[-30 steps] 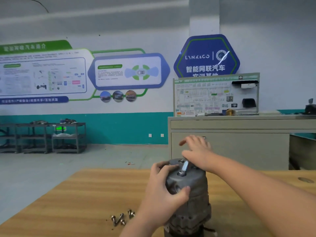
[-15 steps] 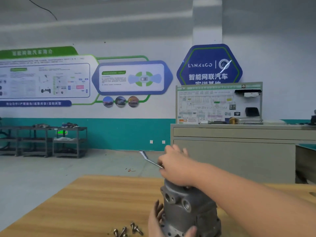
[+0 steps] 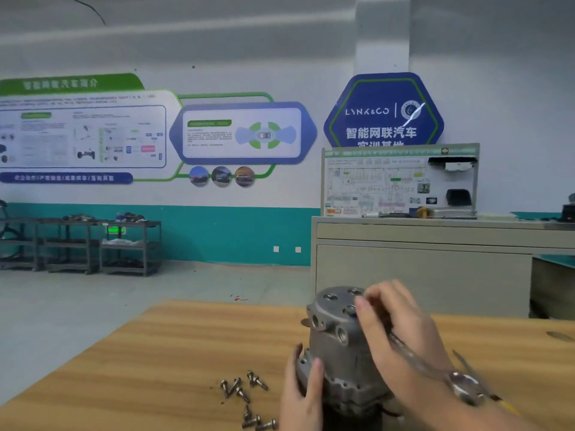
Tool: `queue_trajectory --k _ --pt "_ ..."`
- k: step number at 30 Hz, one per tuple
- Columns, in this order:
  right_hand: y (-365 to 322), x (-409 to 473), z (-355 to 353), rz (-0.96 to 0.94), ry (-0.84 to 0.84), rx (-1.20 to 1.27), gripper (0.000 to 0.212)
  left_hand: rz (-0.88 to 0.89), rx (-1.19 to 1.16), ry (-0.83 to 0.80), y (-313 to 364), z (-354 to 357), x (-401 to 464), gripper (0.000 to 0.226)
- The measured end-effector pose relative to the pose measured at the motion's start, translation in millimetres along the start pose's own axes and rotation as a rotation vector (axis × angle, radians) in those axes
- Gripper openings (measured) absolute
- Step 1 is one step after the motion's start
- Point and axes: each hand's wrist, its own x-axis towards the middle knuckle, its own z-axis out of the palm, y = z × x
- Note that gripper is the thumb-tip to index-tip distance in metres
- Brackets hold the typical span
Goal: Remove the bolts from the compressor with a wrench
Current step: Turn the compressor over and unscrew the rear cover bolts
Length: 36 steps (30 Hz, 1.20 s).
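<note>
A grey metal compressor point(image 3: 334, 343) stands upright on the wooden table point(image 3: 155, 368). My left hand point(image 3: 303, 396) grips its lower flange from the left side. My right hand point(image 3: 395, 328) is at the top right of the compressor, fingers curled round a shiny metal wrench point(image 3: 435, 365). The wrench's shaft slants down to the right across my wrist, with its ring end point(image 3: 465, 387) toward me; its far end is hidden under my fingers. Several loose bolts point(image 3: 244, 388) lie on the table left of the compressor, with more loose bolts point(image 3: 258, 421) near the front edge.
A grey cabinet point(image 3: 420, 265) with a wiring display board point(image 3: 399, 181) stands behind the table. Dark metal shelving carts point(image 3: 81, 247) line the teal wall at left. Open floor lies beyond the table's far left edge.
My right hand swung the wrench round: its handle pointed up to the left half a second ago and now slants down to the right. The view dropped, showing more bolts on the table.
</note>
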Motion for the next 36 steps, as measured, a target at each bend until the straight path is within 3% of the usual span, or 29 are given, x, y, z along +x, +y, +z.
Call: queue_trajectory --k 2,4,7,12,17,20,25,28,32,36 --pt "8 -7 -8 0.394 0.08 0.192 0.02 -0.015 0.046 -0.063 2 -2 -4 0.062" --pt "18 -7 -15 0.723 0.141 0.511 0.025 -0.046 0.039 -0.093 10 -3 -7 0.053" --pt "22 3 -19 0.962 0.241 0.983 0.027 -0.084 0.033 -0.102 14 -3 -11 0.036" --pt "20 36 -35 0.792 0.225 1.094 0.035 -0.081 0.036 -0.065 14 -1 -9 0.033" --pt "14 42 -36 0.567 0.075 0.756 0.049 -0.088 0.009 -0.051 14 -1 -10 0.025" --pt "14 26 -28 0.542 0.122 0.65 0.056 -0.075 0.043 -0.072 12 -3 -11 0.018" --pt "20 12 -23 0.529 0.229 0.612 0.047 0.08 0.117 -0.099 6 -4 -11 0.05" --pt "24 11 -23 0.514 0.21 0.578 0.047 0.197 0.138 -0.141 -2 -1 -12 0.101" --pt "30 6 -21 0.435 0.164 0.459 0.041 0.377 0.264 -0.146 -5 2 -6 0.115" --pt "26 -2 -18 0.211 0.14 0.218 0.039 0.407 0.276 -0.189 -1 5 -7 0.115"
